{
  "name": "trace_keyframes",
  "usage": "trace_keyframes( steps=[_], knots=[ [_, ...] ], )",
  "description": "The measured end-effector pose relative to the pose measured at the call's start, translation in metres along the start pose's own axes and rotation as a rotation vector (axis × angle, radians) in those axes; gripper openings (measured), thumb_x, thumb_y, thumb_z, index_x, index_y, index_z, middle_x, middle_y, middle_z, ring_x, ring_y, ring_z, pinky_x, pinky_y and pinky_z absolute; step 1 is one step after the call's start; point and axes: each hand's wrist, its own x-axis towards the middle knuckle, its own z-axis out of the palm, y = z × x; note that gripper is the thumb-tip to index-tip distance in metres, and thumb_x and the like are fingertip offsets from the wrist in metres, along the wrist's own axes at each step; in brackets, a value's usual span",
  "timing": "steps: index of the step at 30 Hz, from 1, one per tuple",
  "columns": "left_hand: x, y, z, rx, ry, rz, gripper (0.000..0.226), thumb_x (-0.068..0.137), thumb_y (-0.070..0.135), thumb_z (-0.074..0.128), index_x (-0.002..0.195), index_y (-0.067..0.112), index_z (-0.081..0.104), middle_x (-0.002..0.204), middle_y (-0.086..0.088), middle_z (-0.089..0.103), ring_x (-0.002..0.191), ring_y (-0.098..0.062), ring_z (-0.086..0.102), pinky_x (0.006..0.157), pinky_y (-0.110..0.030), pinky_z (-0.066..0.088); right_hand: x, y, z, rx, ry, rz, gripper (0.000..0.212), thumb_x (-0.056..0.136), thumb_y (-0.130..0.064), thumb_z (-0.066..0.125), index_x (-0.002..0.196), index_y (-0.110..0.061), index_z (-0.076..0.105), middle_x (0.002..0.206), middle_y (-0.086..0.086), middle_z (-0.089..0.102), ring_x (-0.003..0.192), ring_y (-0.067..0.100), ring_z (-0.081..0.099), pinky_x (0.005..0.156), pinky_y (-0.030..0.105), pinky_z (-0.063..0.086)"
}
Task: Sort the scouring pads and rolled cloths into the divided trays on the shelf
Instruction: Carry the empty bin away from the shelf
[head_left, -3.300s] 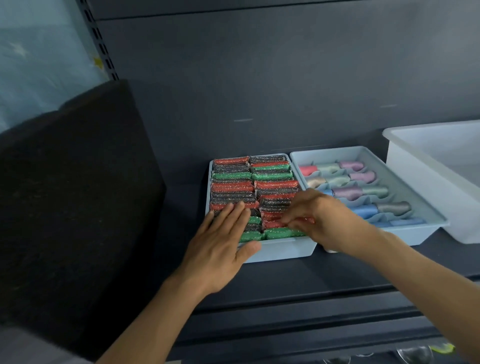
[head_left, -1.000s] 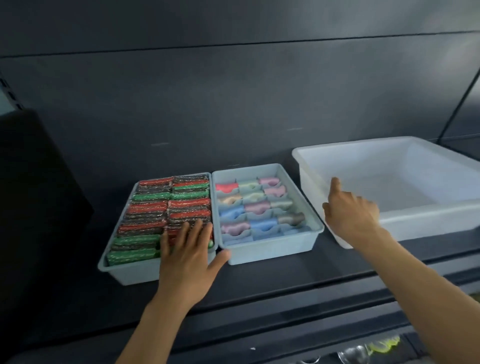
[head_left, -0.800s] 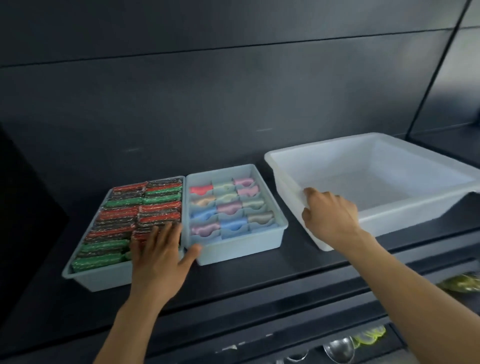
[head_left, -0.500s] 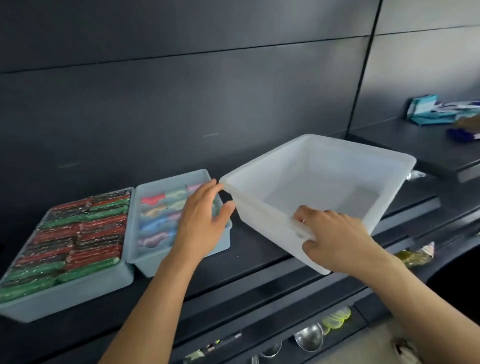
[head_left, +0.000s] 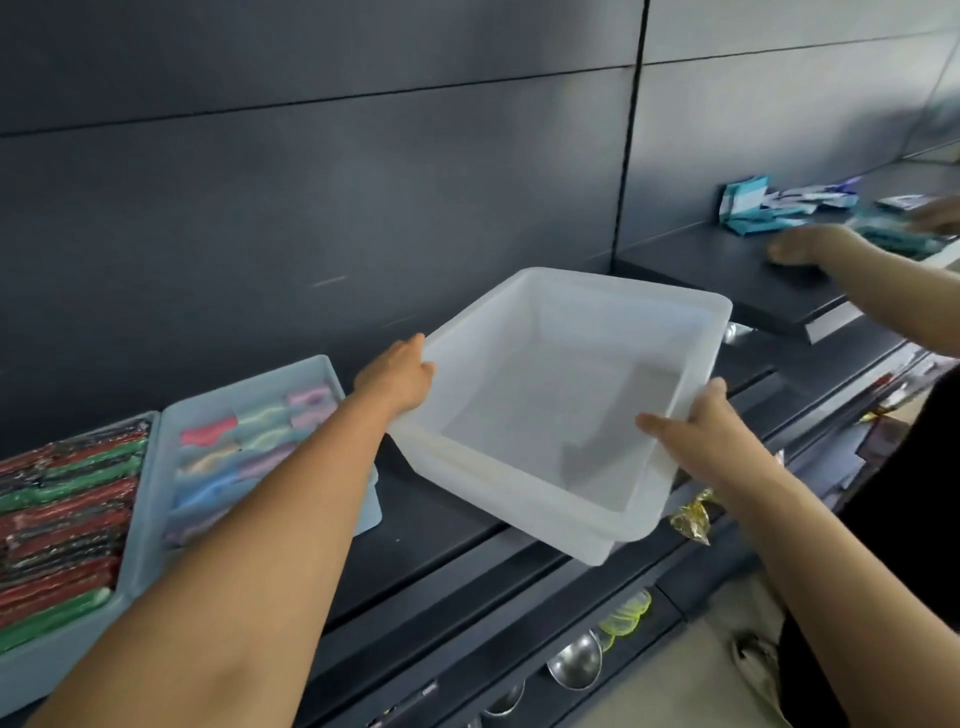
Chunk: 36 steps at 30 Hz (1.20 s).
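Scouring pads (head_left: 67, 519) sat packed in the left tray (head_left: 62, 639), red/green/dark rows; rolled cloths (head_left: 218, 486) filled the next tray (head_left: 244, 387), both on the shelf (head_left: 431, 514). Our left hand (head_left: 397, 376) had quit the pads & now curled round the rim of the empty white bin (head_left: 493, 483); our right hand (head_left: 696, 431) gripped the opp. rim, bin swung partly off the shelf, so sorting prob. done
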Motion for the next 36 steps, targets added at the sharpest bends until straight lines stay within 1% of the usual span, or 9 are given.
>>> trace_keyframes(
  steps=[4, 6, 8, 13, 16, 21, 27, 30, 36],
  knots=[
    [-0.002, 0.002, -0.001, -0.075, 0.039, -0.033, 0.05, 0.099, 0.034, 0.042, 0.146, 0.017, 0.04, 0.148, -0.008, 0.044, 0.134, -0.032, 0.042, 0.104, -0.041, 0.037, 0.007, 0.012, -0.005, 0.104, 0.045, 0.022, 0.049, 0.092, -0.008, 0.052, 0.135, -0.011, 0.028, 0.114, 0.01, 0.053, 0.095, 0.028, 0.055, 0.069, 0.038, 0.049],
    [-0.008, 0.002, -0.002, -0.182, 0.023, -0.011, 0.038, 0.092, 0.039, 0.051, 0.114, 0.011, 0.063, 0.108, -0.007, 0.064, 0.103, -0.03, 0.06, 0.083, -0.037, 0.045, 0.008, 0.019, -0.016, 0.099, 0.088, 0.004, 0.042, 0.087, -0.006, 0.05, 0.126, -0.011, 0.037, 0.107, 0.01, 0.057, 0.091, 0.029, 0.058, 0.069, 0.04, 0.051],
    [-0.019, 0.007, 0.0, -0.273, -0.018, 0.001, 0.031, 0.088, 0.037, 0.06, 0.1, 0.009, 0.063, 0.093, -0.004, 0.066, 0.086, -0.028, 0.064, 0.072, -0.034, 0.046, 0.001, 0.028, -0.029, 0.089, 0.093, -0.02, 0.037, 0.084, -0.005, 0.052, 0.119, -0.014, 0.044, 0.1, 0.008, 0.058, 0.088, 0.029, 0.059, 0.072, 0.041, 0.052],
    [-0.057, 0.015, 0.006, -0.578, -0.24, 0.016, 0.042, 0.089, 0.014, 0.062, 0.126, 0.025, 0.046, 0.11, 0.001, 0.062, 0.092, -0.021, 0.064, 0.079, -0.035, 0.051, -0.038, 0.06, -0.047, 0.139, 0.126, -0.096, 0.041, 0.075, -0.01, 0.058, 0.11, -0.029, 0.053, 0.103, 0.005, 0.062, 0.091, 0.026, 0.06, 0.076, 0.04, 0.053],
    [-0.085, 0.011, 0.018, -0.583, -0.166, 0.091, 0.054, 0.084, 0.017, 0.062, 0.133, 0.035, 0.045, 0.117, 0.004, 0.062, 0.101, -0.023, 0.063, 0.092, -0.046, 0.051, -0.069, 0.092, -0.047, 0.15, 0.195, -0.135, 0.044, 0.069, -0.013, 0.056, 0.107, -0.036, 0.055, 0.107, 0.004, 0.062, 0.102, 0.026, 0.058, 0.088, 0.045, 0.052],
    [-0.155, 0.008, 0.042, -0.677, -0.074, 0.246, 0.053, 0.09, 0.013, 0.056, 0.137, 0.035, 0.043, 0.12, 0.008, 0.06, 0.105, -0.018, 0.061, 0.09, -0.043, 0.051, -0.125, 0.138, -0.036, 0.128, 0.335, -0.096, 0.062, 0.078, -0.01, 0.061, 0.133, -0.033, 0.045, 0.116, -0.008, 0.06, 0.101, 0.018, 0.062, 0.086, 0.046, 0.055],
    [-0.229, -0.022, 0.095, -0.702, -0.09, 0.35, 0.055, 0.091, 0.013, 0.051, 0.14, 0.035, 0.039, 0.128, 0.011, 0.059, 0.113, -0.014, 0.059, 0.095, -0.043, 0.051, -0.211, 0.188, -0.007, 0.181, 0.502, 0.005, 0.057, 0.08, -0.008, 0.06, 0.124, -0.044, 0.045, 0.108, -0.008, 0.064, 0.093, 0.02, 0.066, 0.08, 0.047, 0.058],
    [-0.262, -0.034, 0.115, -0.725, -0.147, 0.394, 0.055, 0.091, 0.008, 0.05, 0.138, 0.034, 0.041, 0.124, 0.015, 0.061, 0.11, -0.008, 0.061, 0.09, -0.034, 0.052, -0.257, 0.216, 0.011, 0.232, 0.549, 0.075, 0.057, 0.082, -0.008, 0.059, 0.115, -0.053, 0.046, 0.106, -0.006, 0.066, 0.092, 0.02, 0.067, 0.076, 0.049, 0.058],
    [-0.305, -0.044, 0.152, -0.681, -0.343, 0.439, 0.05, 0.092, 0.005, 0.049, 0.132, 0.035, 0.045, 0.11, 0.02, 0.063, 0.093, 0.003, 0.062, 0.072, -0.019, 0.051, -0.337, 0.266, 0.038, 0.269, 0.612, 0.248, 0.061, 0.083, -0.006, 0.058, 0.128, -0.046, 0.044, 0.12, -0.003, 0.063, 0.102, 0.024, 0.065, 0.086, 0.049, 0.055]
  ],
)
